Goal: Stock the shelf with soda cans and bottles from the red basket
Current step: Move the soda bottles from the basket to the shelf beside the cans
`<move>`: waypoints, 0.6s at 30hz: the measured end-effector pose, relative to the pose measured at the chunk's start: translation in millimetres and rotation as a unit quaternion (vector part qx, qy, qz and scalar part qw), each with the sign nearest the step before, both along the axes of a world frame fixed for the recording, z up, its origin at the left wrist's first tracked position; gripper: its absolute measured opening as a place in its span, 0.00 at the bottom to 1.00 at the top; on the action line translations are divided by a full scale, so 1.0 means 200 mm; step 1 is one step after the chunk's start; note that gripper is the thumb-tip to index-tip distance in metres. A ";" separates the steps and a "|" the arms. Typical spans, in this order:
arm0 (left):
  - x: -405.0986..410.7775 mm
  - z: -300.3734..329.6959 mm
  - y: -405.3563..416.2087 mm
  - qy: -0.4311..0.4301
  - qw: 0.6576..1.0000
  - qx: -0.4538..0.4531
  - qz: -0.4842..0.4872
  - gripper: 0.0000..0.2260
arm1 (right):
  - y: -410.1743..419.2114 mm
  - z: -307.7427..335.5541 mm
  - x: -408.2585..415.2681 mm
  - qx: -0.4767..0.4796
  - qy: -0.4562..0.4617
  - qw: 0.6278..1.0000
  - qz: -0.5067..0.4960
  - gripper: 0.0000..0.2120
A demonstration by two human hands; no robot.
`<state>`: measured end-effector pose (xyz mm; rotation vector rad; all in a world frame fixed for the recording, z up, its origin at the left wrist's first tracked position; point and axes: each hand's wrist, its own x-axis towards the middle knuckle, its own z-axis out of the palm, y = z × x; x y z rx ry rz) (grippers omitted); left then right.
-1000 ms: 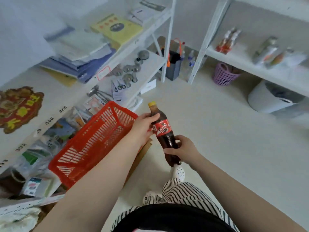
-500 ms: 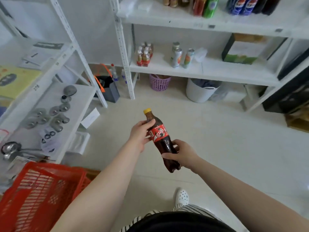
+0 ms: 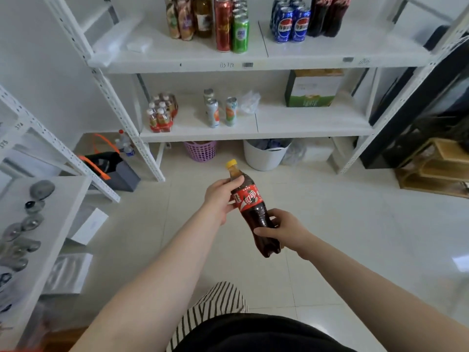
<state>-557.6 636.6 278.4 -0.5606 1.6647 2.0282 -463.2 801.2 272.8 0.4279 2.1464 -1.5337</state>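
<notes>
I hold a cola bottle [image 3: 253, 209] with a yellow cap and red label, tilted, over the floor in front of me. My left hand [image 3: 220, 199] grips its neck and upper label. My right hand [image 3: 281, 231] grips its lower body from the right. Ahead stands the white shelf [image 3: 317, 55]; its upper board carries red and green cans [image 3: 232, 26], blue cola cans [image 3: 291, 22] and dark cola bottles [image 3: 328, 13]. The red basket is out of view apart from a red sliver at the bottom left corner.
The lower board [image 3: 304, 128] bears small bottles, three cans and a green-and-white box [image 3: 313, 88]. Under it sit a purple basket [image 3: 200, 151] and a white bucket [image 3: 266, 156]. A second white rack [image 3: 38, 224] with metal parts stands at my left; wooden shelving [image 3: 436, 168] at right.
My view has swung from the red basket and left rack toward the drinks shelf, which is now closer. Both hands keep the same hold on the bottle.
</notes>
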 end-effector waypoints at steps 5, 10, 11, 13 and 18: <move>-0.29 -0.02 0.18 -0.007 0.999 -0.009 -0.032 0.18 | 0.15 -0.06 -0.24 -0.007 -0.001 1.000 -0.027 0.23; -0.66 -0.04 0.39 -0.006 0.997 -0.005 -0.072 0.14 | 0.33 -0.10 -0.58 -0.002 -0.002 0.998 -0.059 0.23; -0.75 -0.03 0.44 -0.003 0.997 -0.005 -0.081 0.13 | 0.37 -0.09 -0.65 0.000 -0.002 0.998 -0.066 0.22; -0.91 -0.01 0.53 0.004 0.995 -0.006 -0.099 0.13 | 0.45 -0.07 -0.79 0.001 -0.001 0.996 -0.084 0.22; -1.27 0.08 0.80 0.037 0.987 -0.008 -0.155 0.16 | 0.64 -0.02 -1.09 -0.005 0.024 0.990 -0.140 0.21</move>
